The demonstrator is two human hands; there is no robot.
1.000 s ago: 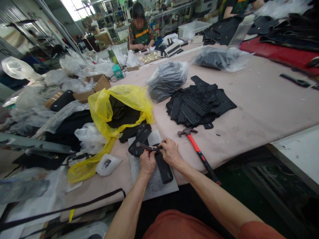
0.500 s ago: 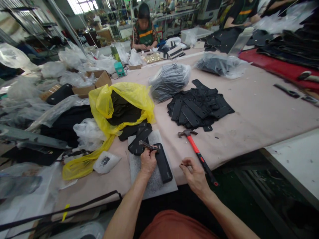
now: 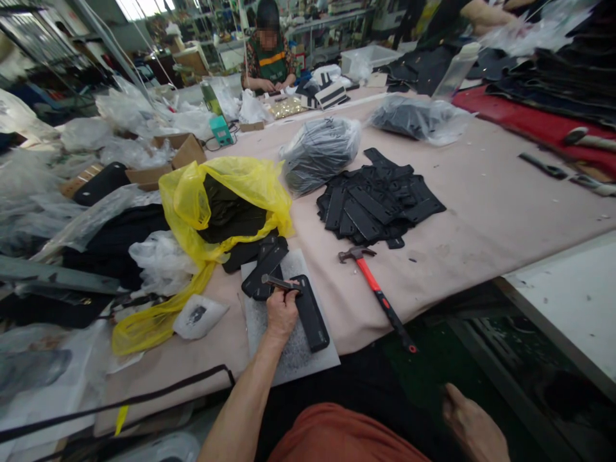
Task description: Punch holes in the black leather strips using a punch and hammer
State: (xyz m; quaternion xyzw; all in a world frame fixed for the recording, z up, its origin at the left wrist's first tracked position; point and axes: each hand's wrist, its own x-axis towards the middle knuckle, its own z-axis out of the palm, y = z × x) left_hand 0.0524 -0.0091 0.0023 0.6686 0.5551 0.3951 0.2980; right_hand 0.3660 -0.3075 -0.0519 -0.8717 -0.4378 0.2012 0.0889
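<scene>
My left hand [image 3: 282,314] is closed around a short dark metal tool, perhaps a punch [image 3: 275,281], held slantwise over the top end of a black padded strip [image 3: 314,317]. That strip lies on a speckled grey board [image 3: 301,369] at the table's front edge. More black pieces [image 3: 266,268] overlap at the board's upper left. A claw hammer [image 3: 369,276] with a red and black handle lies to the right of the board. My right hand [image 3: 470,417] is off the table at the lower right, blurred, its fingers mostly hidden from view.
A pile of black strips [image 3: 378,205] lies beyond the hammer. Behind it are stuffed clear bags [image 3: 321,151]. An open yellow bag [image 3: 190,192] holds dark pieces on the left, near plastic wrapping and a cardboard box [image 3: 185,154]. A co-worker [image 3: 269,58] sits across the table.
My right hand has moved from beside the hammer down and right, off the table. My left hand keeps the metal tool over the strip. The view has shifted slightly.
</scene>
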